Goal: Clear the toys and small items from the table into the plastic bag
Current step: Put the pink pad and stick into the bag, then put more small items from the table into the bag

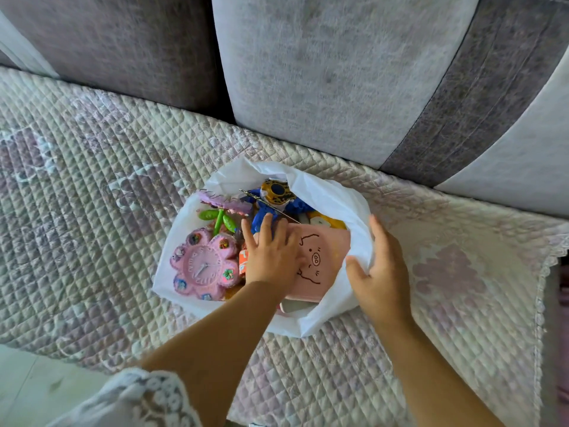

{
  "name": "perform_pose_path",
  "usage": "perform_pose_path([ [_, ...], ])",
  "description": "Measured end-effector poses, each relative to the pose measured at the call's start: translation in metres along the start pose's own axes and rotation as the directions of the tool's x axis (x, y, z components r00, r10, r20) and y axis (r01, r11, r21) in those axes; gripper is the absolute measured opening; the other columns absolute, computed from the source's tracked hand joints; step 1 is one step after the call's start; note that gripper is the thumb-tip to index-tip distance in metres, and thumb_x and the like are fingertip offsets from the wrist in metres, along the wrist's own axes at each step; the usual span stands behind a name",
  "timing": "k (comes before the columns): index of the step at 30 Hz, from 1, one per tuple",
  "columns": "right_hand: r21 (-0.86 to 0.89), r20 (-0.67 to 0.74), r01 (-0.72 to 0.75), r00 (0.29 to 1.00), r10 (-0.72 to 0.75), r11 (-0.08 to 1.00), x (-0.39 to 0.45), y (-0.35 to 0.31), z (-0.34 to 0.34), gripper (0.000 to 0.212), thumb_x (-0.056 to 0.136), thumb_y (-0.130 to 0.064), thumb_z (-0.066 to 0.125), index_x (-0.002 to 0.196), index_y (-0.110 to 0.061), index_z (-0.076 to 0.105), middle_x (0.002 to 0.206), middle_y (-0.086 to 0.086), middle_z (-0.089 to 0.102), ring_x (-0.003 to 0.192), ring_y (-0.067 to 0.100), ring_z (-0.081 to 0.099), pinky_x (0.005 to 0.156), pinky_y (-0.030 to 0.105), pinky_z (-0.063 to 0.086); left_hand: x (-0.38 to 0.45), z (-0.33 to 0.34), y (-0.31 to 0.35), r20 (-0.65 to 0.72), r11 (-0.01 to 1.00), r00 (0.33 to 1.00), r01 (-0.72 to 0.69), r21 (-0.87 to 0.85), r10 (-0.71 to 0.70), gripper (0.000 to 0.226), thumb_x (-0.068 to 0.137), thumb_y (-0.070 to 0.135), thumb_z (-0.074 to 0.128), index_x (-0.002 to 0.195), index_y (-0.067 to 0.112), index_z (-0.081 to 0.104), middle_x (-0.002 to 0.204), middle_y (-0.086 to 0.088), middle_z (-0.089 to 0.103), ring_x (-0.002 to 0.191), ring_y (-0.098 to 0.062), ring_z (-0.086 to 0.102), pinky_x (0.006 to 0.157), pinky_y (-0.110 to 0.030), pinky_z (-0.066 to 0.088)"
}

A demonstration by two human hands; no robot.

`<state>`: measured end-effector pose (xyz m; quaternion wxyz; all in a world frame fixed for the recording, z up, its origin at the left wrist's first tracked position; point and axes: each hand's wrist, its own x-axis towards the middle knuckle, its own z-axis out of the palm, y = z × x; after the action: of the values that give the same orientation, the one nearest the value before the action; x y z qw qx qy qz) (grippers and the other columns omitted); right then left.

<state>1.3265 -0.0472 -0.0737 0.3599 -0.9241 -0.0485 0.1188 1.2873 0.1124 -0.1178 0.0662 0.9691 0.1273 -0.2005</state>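
A white plastic bag (335, 192) lies open on a quilted sofa seat. Inside it sit a pink flower-shaped clock (203, 265), a pink box with a pig drawing (323, 257), a blue toy with a gold ring (277, 198), a green pen-like toy (220, 218) and a purple comb-like piece (221, 201). My left hand (272, 254) lies flat inside the bag, its straight fingers pressing on the pink box and the blue toy. At the bag's right rim, my right hand (380, 269) touches the plastic with spread fingers, thumb inside the opening.
The quilted cover (92, 211) spreads across the seat on both sides of the bag. Grey sofa back cushions (338, 72) rise behind it. The seat's front edge and pale floor (27, 380) lie at the lower left; a lace sleeve (138, 402) shows at the bottom.
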Motion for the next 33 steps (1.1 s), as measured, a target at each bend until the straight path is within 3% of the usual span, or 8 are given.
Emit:
perform_pose_path([
  [4,-0.061,0.074,-0.007,0.997,0.011,0.998,-0.011,-0.001,-0.002,0.072,0.081,-0.009,0.062,0.144,-0.013,0.027,0.144,0.009,0.039,0.132,0.025,0.038,0.107,0.049,0.034,0.000,-0.009,-0.003,0.080,0.993,0.991,-0.099,-0.060,0.104,0.053,0.097,0.043,0.028,0.145,0.024,0.021,0.154,0.001,0.019,0.143,-0.027,0.010,0.111,-0.058,-0.012],
  [10,-0.129,0.057,0.009,0.998,-0.002,0.992,-0.021,-0.019,-0.008,0.067,0.081,-0.014,0.066,0.140,-0.006,0.034,0.141,0.016,0.042,0.129,0.031,0.040,0.106,0.050,0.032,-0.045,-0.026,-0.029,0.131,0.961,0.976,-0.138,-0.241,0.173,0.054,0.096,0.039,0.035,0.145,0.021,0.024,0.154,0.002,0.019,0.135,-0.025,0.028,0.115,-0.042,0.018],
  [15,-0.108,0.068,0.008,0.998,-0.001,0.994,-0.029,-0.029,-0.008,0.064,0.084,-0.013,0.063,0.140,-0.007,0.034,0.145,0.016,0.037,0.134,0.029,0.034,0.109,0.046,0.030,-0.064,-0.024,-0.019,0.288,0.897,0.908,-0.170,-0.408,0.303,0.050,0.101,0.026,0.028,0.148,0.019,0.016,0.157,0.001,0.009,0.138,-0.030,0.027,0.115,-0.040,0.020],
  [18,-0.100,0.065,0.024,0.998,-0.018,0.995,-0.031,-0.031,-0.011,0.063,0.084,-0.014,0.062,0.141,-0.009,0.033,0.146,0.013,0.037,0.135,0.027,0.032,0.110,0.045,0.030,-0.060,-0.023,-0.017,0.271,0.888,0.928,-0.113,-0.446,0.254,0.052,0.100,0.024,0.034,0.149,0.022,0.017,0.158,0.005,0.012,0.140,-0.023,0.025,0.114,-0.036,0.023],
  [22,-0.087,0.042,0.061,0.997,-0.057,0.994,-0.036,-0.033,-0.016,0.061,0.084,-0.013,0.064,0.138,-0.007,0.037,0.141,0.011,0.043,0.131,0.025,0.038,0.109,0.040,0.032,-0.065,-0.031,-0.026,0.075,0.908,0.988,-0.095,-0.408,0.137,0.043,0.096,0.025,0.039,0.139,0.024,0.040,0.146,0.005,0.038,0.130,-0.022,0.039,0.104,-0.038,0.038],
  [25,-0.069,0.060,0.063,0.996,-0.059,0.996,-0.043,-0.038,-0.019,0.058,0.084,-0.013,0.064,0.137,-0.007,0.040,0.139,0.010,0.045,0.129,0.023,0.040,0.108,0.037,0.033,-0.081,-0.041,-0.032,-0.042,0.882,0.999,-0.026,-0.471,0.007,0.035,0.094,0.023,0.044,0.128,0.021,0.052,0.135,0.005,0.048,0.120,-0.021,0.046,0.093,-0.037,0.044],
  [28,-0.060,0.089,0.104,0.991,-0.098,0.993,-0.052,-0.050,-0.021,0.052,0.084,-0.011,0.063,0.133,-0.005,0.045,0.135,0.010,0.050,0.127,0.023,0.043,0.107,0.039,0.034,-0.104,-0.054,-0.040,-0.046,0.838,0.994,0.056,-0.543,-0.097,0.036,0.093,0.025,0.048,0.129,0.024,0.052,0.130,0.004,0.052,0.112,-0.021,0.053,0.086,-0.035,0.048],
  [33,-0.019,0.169,0.171,0.972,-0.166,0.985,-0.073,-0.087,-0.026,0.035,0.086,-0.014,0.062,0.120,-0.007,0.058,0.119,0.008,0.062,0.114,0.023,0.054,0.094,0.024,0.037,-0.159,-0.082,-0.066,0.026,0.728,0.969,0.203,-0.655,-0.246,0.029,0.093,0.032,0.050,0.120,0.028,0.058,0.108,0.002,0.066,0.096,-0.022,0.061,0.083,-0.036,0.050],
])
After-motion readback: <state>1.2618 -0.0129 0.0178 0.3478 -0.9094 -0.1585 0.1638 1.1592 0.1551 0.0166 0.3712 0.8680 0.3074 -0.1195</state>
